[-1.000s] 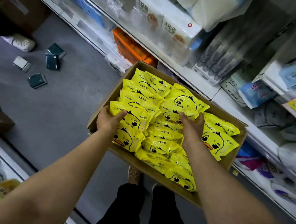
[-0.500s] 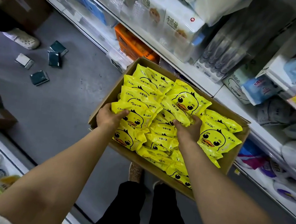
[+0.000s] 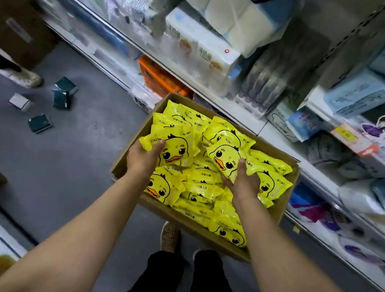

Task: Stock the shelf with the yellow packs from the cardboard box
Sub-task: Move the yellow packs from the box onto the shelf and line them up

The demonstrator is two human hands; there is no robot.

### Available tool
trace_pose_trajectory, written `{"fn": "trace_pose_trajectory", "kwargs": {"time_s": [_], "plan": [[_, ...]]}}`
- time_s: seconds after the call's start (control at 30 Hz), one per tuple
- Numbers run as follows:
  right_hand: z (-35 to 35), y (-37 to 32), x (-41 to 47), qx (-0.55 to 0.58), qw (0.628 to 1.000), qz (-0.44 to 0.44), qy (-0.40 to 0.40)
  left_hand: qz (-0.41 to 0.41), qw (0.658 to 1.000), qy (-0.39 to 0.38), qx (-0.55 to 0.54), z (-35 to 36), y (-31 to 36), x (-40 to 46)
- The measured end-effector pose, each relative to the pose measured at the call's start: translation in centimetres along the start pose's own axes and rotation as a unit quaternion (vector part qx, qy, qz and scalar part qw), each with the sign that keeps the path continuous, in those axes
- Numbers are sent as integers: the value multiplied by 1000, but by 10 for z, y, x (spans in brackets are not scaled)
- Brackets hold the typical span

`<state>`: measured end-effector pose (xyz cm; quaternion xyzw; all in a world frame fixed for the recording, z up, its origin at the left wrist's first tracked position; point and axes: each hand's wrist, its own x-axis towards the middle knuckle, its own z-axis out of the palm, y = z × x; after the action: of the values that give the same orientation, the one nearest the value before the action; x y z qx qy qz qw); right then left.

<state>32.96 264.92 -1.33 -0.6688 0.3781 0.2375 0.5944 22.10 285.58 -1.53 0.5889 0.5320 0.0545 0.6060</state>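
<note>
Yellow packs: duck-printed pouches fill the cardboard box at centre frame; two are raised above the heap.
Left fingers: the thumb lies on top of the pack's left end and the other fingers are hidden beneath it, so the left hand pinches the left raised pack.
Right fingers: the thumb presses on the front face and the rest curl underneath; the right hand grips the right raised pack.
Outward from the hands: both forearms run in from the lower corners of the frame, over the box's near wall.
Box position: on the floor just beside the shelf, which crosses from upper left to lower right, crowded with tissue and wipe products.
Step in hand: lifting out, I judge; one pack in each hand, both barely clear of the pile.
Next move calls for: carrying both up and rightward to a free slot on the shelf; which slot is meant I cannot tell.
Elsewhere: small dark boxes are scattered on the floor at left.
</note>
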Motion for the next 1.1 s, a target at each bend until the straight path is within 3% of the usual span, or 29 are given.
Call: {"fn": "trace_pose_trajectory", "kwargs": {"time_s": [0.17,0.33,0.47,0.8,1.1], "plan": [[-16,-28,-30,86,995,-26,-37,-25,994,-24,-107,13,39,-26],[-33,-65,-66,189,977,-80,-59,-8,978,-106,-179,37,67,-31],[-57,-92,-87,249,957,-133,-72,27,961,-171,-215,46,129,-92],[-120,-146,-145,340,886,-304,-87,112,895,-329,-280,87,202,-172],[-165,-202,-185,412,824,-382,-71,121,823,-419,-364,120,270,-225]]}}
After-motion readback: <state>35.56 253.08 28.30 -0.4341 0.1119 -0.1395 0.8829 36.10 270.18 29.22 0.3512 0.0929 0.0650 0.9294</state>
